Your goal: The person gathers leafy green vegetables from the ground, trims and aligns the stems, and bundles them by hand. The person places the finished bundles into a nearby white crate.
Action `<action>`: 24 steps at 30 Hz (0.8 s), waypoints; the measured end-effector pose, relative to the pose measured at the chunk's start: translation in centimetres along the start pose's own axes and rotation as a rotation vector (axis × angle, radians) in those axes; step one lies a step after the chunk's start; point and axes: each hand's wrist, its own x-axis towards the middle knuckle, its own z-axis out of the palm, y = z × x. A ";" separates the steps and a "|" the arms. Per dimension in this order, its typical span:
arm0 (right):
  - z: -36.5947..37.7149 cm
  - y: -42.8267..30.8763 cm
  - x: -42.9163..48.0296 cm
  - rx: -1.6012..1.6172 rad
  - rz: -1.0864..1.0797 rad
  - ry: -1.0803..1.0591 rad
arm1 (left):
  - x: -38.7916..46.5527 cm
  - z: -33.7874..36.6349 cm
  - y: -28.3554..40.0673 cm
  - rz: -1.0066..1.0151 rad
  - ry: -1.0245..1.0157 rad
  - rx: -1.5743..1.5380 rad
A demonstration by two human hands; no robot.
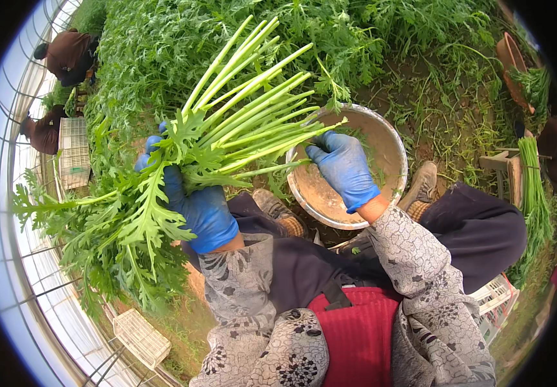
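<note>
My left hand (206,210), in a blue glove, grips a thick bunch of leafy greens that look like garland chrysanthemum (254,116). Its pale green stems fan out up and to the right, while the lobed leaves hang down on the left. My right hand (345,167), also gloved in blue, has thumb and fingers closed at the end of one of the lower stems; the exact pinch is partly hidden. Beneath the right hand, a round metal basin (387,181) stands on the soil between my feet, with brown residue and some leaf scraps inside.
Dense greens (278,53) grow ahead. Two people (68,53) crouch at the far left near a white plastic crate (72,150). Another crate (142,338) sits at lower left. At right are a tied bundle (532,193), a wooden stool (498,162) and a reddish-brown basin (510,60).
</note>
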 end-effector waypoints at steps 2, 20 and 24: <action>-2.8 -0.7 -1.4 -0.274 -0.004 -0.034 | 0.0 -0.2 0.3 -0.017 -0.072 -0.078; 1.5 -3.8 1.1 0.406 0.064 -0.014 | 0.0 0.7 -1.5 0.171 -0.308 0.075; 1.9 -2.4 1.5 0.743 0.349 -0.338 | 0.4 1.1 -2.0 0.212 -0.499 0.011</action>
